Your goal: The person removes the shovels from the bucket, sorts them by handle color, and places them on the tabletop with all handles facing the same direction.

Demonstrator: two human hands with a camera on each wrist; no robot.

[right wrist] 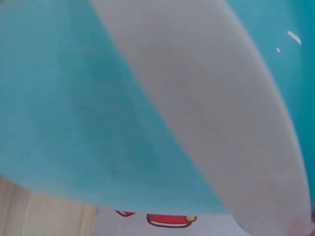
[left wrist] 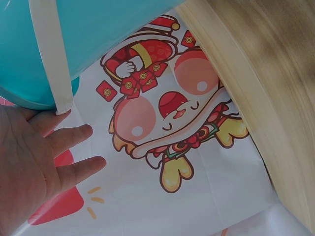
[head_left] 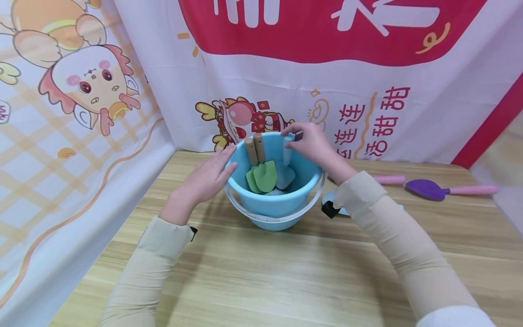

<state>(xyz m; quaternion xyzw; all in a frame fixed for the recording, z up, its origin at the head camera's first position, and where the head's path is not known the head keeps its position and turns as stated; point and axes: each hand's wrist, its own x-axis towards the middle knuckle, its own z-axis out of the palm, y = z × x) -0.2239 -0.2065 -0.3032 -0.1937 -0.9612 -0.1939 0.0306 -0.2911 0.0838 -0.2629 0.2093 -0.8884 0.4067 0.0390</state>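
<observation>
Below your right hand (head_left: 308, 143), which pinches blue shovel (head_left: 285, 178), crowding green shovels (head_left: 266, 177) could snag it; left hand (head_left: 210, 176), straight-fingered against bucket (head_left: 269, 208), may let bucket tip.

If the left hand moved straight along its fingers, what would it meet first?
Probably the blue bucket's rim, right by the left hand; past that, the printed cloth behind. Depth is unclear.
</observation>
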